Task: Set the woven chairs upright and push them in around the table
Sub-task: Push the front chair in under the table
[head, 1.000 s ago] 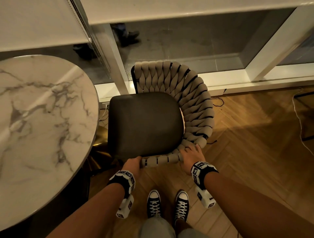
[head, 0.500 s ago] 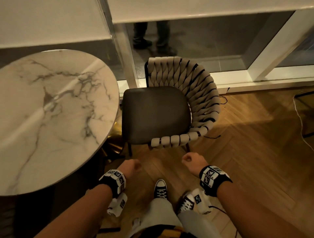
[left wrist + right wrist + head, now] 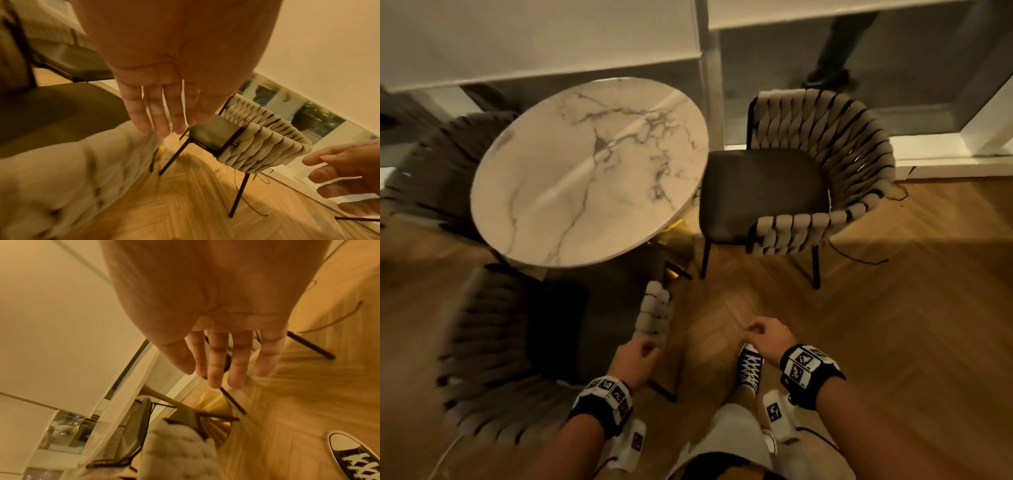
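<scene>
The round marble table [image 3: 592, 171] has three woven chairs around it. One beige woven chair [image 3: 808, 178] stands upright on the table's right side with nobody touching it. A second woven chair [image 3: 517, 346] stands upright in front of the table, blurred. My left hand [image 3: 637, 353] hovers just at the end of that chair's woven arm [image 3: 655, 315] and holds nothing; its fingers [image 3: 158, 116] hang relaxed. My right hand [image 3: 763, 334] is over the bare floor, empty, its fingers [image 3: 226, 363] nearly straight. A third woven chair [image 3: 431, 164] sits at the table's far left.
The floor is herringbone wood [image 3: 893, 325]. A window wall with a white sill [image 3: 945, 164] runs behind the table. Thin dark cables [image 3: 859, 253] trail on the floor by the right chair. The table's gold base [image 3: 678, 233] shows under its edge. My shoe [image 3: 750, 370] is below the right hand.
Both hands have let go of the right chair's woven rim and pulled back. The view has backed away and swung left, bringing the whole table and two more chairs into sight.
</scene>
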Available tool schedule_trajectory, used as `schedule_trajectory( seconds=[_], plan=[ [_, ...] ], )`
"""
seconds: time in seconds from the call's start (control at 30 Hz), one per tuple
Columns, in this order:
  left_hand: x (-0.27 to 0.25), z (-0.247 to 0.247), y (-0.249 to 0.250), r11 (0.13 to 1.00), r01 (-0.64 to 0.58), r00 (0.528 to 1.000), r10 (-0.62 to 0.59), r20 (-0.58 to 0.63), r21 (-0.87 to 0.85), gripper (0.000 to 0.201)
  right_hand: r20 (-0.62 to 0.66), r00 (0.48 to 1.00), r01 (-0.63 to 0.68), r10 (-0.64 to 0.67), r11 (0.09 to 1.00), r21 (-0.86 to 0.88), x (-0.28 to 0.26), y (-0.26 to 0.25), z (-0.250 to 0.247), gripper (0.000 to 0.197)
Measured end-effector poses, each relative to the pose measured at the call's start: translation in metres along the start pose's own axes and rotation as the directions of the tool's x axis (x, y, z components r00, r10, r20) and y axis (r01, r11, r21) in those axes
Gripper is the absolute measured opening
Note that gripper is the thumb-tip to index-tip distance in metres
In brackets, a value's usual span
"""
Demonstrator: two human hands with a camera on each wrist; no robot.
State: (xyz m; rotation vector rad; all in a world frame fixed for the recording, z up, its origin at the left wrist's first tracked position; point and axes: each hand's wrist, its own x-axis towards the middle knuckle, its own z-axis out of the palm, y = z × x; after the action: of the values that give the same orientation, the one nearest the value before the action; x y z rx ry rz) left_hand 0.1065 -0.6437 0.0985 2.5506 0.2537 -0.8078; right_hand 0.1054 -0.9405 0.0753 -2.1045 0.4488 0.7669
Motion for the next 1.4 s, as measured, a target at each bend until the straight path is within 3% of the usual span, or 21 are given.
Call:
schedule_trajectory(
  seconds=[0.1, 0.23, 0.37, 0.5, 0.57, 0.7, 0.77, 0.9, 1.07, 1.33, 1.4],
  plan=[
    [-0.041, -0.005, -0.041, 0.999, 0.029, 1.0, -0.029, -0.01, -0.036, 0.017, 0.097, 0.995, 0.007, -0.007, 1.0, 0.0, -0.032, -0.01, 0.051, 0.009],
    [-0.067, -0.018, -0.09, 0.994, 0.043, 0.998, -0.048, -0.046, -0.098, 0.011, 0.129, 0.989, 0.08, -0.073, 0.996, -0.047, -0.06, -0.041, 0.097, 0.018],
    [-0.071, -0.029, -0.132, 0.992, 0.089, 0.992, -0.096, -0.077, -0.09, 0.017, 0.15, 0.979, 0.145, -0.135, 0.988, -0.057, -0.08, -0.077, 0.132, 0.019],
    [-0.064, -0.046, -0.188, 0.994, 0.113, 0.993, -0.113, -0.016, -0.013, 0.023, 0.156, 0.972, 0.202, -0.176, 0.965, -0.169, -0.093, -0.108, 0.182, 0.019],
    [-0.054, -0.062, -0.226, 0.987, 0.079, 0.995, -0.087, 0.049, 0.141, 0.029, 0.204, 0.949, 0.296, -0.239, 0.898, -0.327, -0.095, -0.125, 0.214, 0.025],
    [-0.033, -0.097, -0.302, 0.881, -0.119, 0.972, 0.01, 0.234, 0.457, 0.037, 0.296, 0.875, 0.483, -0.384, 0.636, -0.602, -0.081, -0.147, 0.295, 0.042],
    [-0.02, -0.117, -0.34, 0.809, -0.207, 0.953, 0.039, 0.302, 0.55, 0.033, 0.282, 0.895, 0.44, -0.346, 0.584, -0.682, -0.075, -0.16, 0.34, 0.038],
    [-0.004, -0.152, -0.398, 0.694, -0.375, 0.914, 0.167, 0.369, 0.614, 0.037, 0.188, 0.974, 0.225, -0.124, 0.586, -0.779, -0.077, -0.179, 0.408, 0.057],
    [0.024, -0.173, -0.459, 0.558, -0.434, 0.899, 0.214, 0.382, 0.707, 0.051, 0.113, 0.993, 0.073, 0.04, 0.546, -0.835, -0.084, -0.202, 0.438, 0.061],
    [0.057, -0.176, -0.496, 0.544, -0.437, 0.9, 0.274, 0.34, 0.717, 0.046, 0.078, 0.996, 0.054, 0.04, 0.415, -0.908, -0.068, -0.199, 0.441, 0.054],
    [0.055, -0.171, -0.501, 0.554, -0.419, 0.907, 0.297, 0.299, 0.719, 0.045, 0.044, 0.999, 0.035, 0.01, 0.421, -0.906, -0.065, -0.191, 0.441, 0.05]
  ],
)
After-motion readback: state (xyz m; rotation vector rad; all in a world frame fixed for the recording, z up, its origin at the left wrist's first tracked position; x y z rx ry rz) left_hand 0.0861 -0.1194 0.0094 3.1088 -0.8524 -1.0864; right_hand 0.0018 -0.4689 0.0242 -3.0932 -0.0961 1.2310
